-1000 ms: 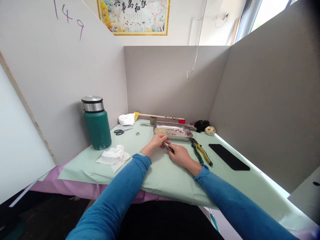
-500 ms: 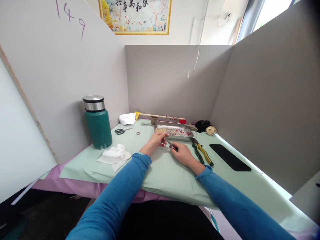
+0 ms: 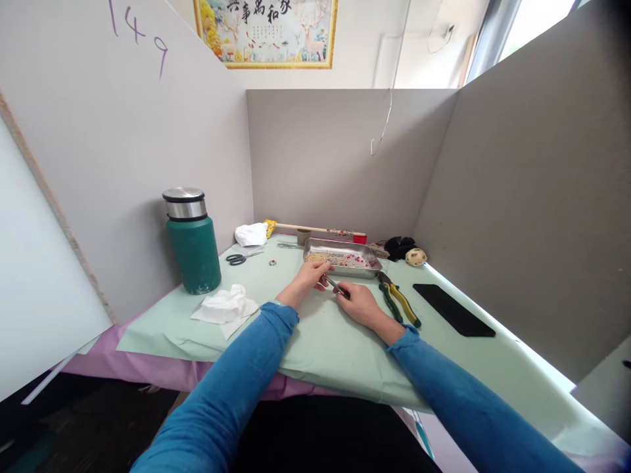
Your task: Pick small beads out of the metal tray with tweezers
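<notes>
My right hand (image 3: 361,304) is closed around a slim pair of pliers (image 3: 336,285), whose metal jaws point up and left to the fingertips of my left hand. My left hand (image 3: 310,274) pinches a tiny beaded piece at the plier tips; its exact form is too small to make out. Just beyond both hands lies a shallow metal tray (image 3: 377,268) holding gold, pale and red beads (image 3: 345,261). To the right of my right hand rest larger pliers (image 3: 400,303) with green and yellow handles. A small beaded ring (image 3: 273,263) lies left of the tray.
At the left stand a green bottle (image 3: 194,249) and crumpled tissue (image 3: 227,305). Black-handled scissors (image 3: 237,259) lie behind. A wooden stick (image 3: 300,228) with beaded pieces runs along the back. A black flat object (image 3: 453,310) lies right. Grey partitions (image 3: 340,157) enclose the table.
Both hands stay in nearly the same place. The pliers and the fingers of my left hand have shifted very slightly; the grips are the same.
</notes>
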`<state>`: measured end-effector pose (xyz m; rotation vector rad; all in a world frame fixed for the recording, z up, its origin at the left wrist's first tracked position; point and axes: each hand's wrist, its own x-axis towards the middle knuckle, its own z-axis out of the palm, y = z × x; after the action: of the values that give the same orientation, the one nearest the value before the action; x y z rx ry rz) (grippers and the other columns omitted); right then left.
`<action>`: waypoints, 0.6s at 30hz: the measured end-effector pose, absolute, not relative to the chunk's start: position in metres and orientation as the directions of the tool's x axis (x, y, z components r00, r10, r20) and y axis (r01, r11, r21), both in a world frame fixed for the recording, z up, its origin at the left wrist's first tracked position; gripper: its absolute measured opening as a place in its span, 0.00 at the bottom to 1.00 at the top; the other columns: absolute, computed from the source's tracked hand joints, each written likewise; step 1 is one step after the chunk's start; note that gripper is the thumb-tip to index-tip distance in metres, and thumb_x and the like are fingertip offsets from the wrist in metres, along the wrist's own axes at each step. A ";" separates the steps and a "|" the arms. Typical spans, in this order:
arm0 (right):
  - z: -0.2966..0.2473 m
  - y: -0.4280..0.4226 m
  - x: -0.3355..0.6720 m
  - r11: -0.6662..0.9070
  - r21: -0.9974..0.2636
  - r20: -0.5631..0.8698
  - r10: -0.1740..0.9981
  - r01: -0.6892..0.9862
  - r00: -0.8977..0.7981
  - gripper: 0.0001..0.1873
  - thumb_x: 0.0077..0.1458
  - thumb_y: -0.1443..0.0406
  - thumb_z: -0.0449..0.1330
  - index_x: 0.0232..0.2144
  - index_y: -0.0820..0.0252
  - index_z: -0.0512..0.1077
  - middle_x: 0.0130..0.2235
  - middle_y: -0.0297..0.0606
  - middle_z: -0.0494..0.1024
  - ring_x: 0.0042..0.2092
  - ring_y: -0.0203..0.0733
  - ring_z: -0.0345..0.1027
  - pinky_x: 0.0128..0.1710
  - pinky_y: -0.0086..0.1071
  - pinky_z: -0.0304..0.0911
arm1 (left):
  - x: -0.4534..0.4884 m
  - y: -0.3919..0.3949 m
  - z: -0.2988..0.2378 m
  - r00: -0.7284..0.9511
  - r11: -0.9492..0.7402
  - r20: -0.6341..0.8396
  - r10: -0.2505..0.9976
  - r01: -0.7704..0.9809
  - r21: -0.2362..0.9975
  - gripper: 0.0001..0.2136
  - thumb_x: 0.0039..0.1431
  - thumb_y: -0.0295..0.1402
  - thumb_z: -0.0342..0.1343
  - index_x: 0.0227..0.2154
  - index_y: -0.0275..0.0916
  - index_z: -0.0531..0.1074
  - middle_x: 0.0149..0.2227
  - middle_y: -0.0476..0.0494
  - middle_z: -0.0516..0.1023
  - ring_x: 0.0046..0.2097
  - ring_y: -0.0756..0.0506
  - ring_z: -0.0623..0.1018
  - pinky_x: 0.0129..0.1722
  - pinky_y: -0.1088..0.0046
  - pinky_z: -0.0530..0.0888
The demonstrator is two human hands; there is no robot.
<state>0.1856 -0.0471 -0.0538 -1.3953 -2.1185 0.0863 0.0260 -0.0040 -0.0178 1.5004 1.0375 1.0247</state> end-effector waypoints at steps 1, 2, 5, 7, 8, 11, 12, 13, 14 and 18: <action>-0.054 -0.047 0.186 0.444 -0.358 0.438 0.857 0.821 -0.272 0.12 0.51 0.66 0.51 0.34 0.58 0.74 0.33 0.37 0.78 0.32 0.40 0.66 0.31 0.29 0.51 | 0.026 -0.004 -0.018 0.273 -0.137 0.102 0.956 0.112 0.984 0.11 0.58 0.36 0.52 0.33 0.33 0.74 0.21 0.51 0.68 0.21 0.55 0.70 0.22 0.80 0.69; -0.054 -0.047 0.186 0.440 -0.352 0.436 0.858 0.826 -0.271 0.12 0.51 0.66 0.51 0.34 0.58 0.74 0.33 0.37 0.78 0.32 0.40 0.66 0.31 0.29 0.51 | 0.027 -0.003 -0.018 0.275 -0.143 0.107 0.956 0.117 0.983 0.11 0.58 0.36 0.52 0.33 0.33 0.74 0.21 0.51 0.67 0.21 0.55 0.69 0.22 0.80 0.69; -0.053 -0.047 0.185 0.423 -0.334 0.423 0.866 0.842 -0.267 0.12 0.51 0.67 0.51 0.34 0.58 0.74 0.33 0.37 0.78 0.32 0.40 0.66 0.30 0.29 0.50 | 0.028 -0.001 -0.021 0.284 -0.154 0.108 0.953 0.147 0.977 0.11 0.57 0.36 0.53 0.34 0.34 0.74 0.19 0.51 0.67 0.20 0.54 0.69 0.21 0.80 0.68; -0.053 -0.048 0.184 0.411 -0.322 0.416 0.871 0.853 -0.263 0.12 0.51 0.67 0.51 0.34 0.58 0.74 0.32 0.38 0.78 0.31 0.40 0.66 0.29 0.29 0.49 | 0.029 0.002 -0.023 0.298 -0.165 0.106 0.949 0.180 0.970 0.11 0.57 0.37 0.53 0.35 0.34 0.74 0.17 0.51 0.68 0.19 0.53 0.70 0.21 0.79 0.69; -0.053 -0.048 0.184 0.407 -0.317 0.414 0.872 0.857 -0.261 0.12 0.51 0.67 0.51 0.34 0.58 0.74 0.32 0.38 0.78 0.31 0.39 0.66 0.29 0.29 0.49 | 0.029 0.003 -0.024 0.306 -0.169 0.104 0.946 0.194 0.966 0.12 0.57 0.38 0.53 0.35 0.34 0.74 0.17 0.51 0.68 0.19 0.53 0.70 0.21 0.78 0.69; -0.052 -0.048 0.183 0.400 -0.315 0.413 0.874 0.861 -0.256 0.12 0.51 0.66 0.51 0.33 0.58 0.74 0.31 0.37 0.78 0.30 0.39 0.65 0.28 0.29 0.48 | 0.030 0.006 -0.026 0.321 -0.160 0.089 0.943 0.202 0.966 0.13 0.57 0.39 0.53 0.36 0.33 0.74 0.18 0.49 0.70 0.19 0.53 0.71 0.22 0.77 0.70; -0.052 -0.048 0.184 0.400 -0.322 0.415 0.874 0.858 -0.252 0.12 0.51 0.66 0.51 0.34 0.58 0.74 0.31 0.37 0.78 0.30 0.39 0.65 0.29 0.29 0.49 | 0.030 0.006 -0.027 0.325 -0.152 0.085 0.942 0.188 0.970 0.14 0.58 0.39 0.53 0.37 0.33 0.73 0.20 0.49 0.72 0.19 0.53 0.71 0.22 0.77 0.70; -0.052 -0.048 0.184 0.402 -0.336 0.419 0.874 0.852 -0.247 0.12 0.51 0.66 0.51 0.34 0.58 0.74 0.31 0.37 0.78 0.30 0.39 0.65 0.29 0.29 0.49 | 0.030 0.006 -0.027 0.330 -0.142 0.081 0.941 0.167 0.976 0.14 0.58 0.40 0.53 0.38 0.33 0.72 0.21 0.48 0.73 0.19 0.53 0.71 0.22 0.77 0.70; -0.052 -0.048 0.184 0.407 -0.354 0.424 0.873 0.842 -0.243 0.12 0.51 0.66 0.51 0.34 0.58 0.74 0.31 0.37 0.78 0.31 0.39 0.65 0.29 0.29 0.50 | 0.031 0.005 -0.026 0.337 -0.133 0.080 0.938 0.138 0.981 0.14 0.58 0.40 0.53 0.38 0.33 0.72 0.24 0.46 0.74 0.20 0.53 0.72 0.22 0.78 0.70; -0.050 -0.046 0.185 0.400 -0.464 0.425 0.883 0.791 -0.197 0.14 0.52 0.65 0.51 0.36 0.59 0.75 0.33 0.38 0.79 0.32 0.40 0.66 0.31 0.29 0.53 | 0.030 0.001 -0.024 0.351 -0.079 0.071 0.934 0.009 0.997 0.16 0.59 0.42 0.51 0.41 0.33 0.68 0.32 0.42 0.77 0.22 0.53 0.74 0.23 0.76 0.72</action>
<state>0.1850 -0.0464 -0.0498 -1.4231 -2.0190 0.1863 0.0305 0.0011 -0.0238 1.4297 0.9185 0.9821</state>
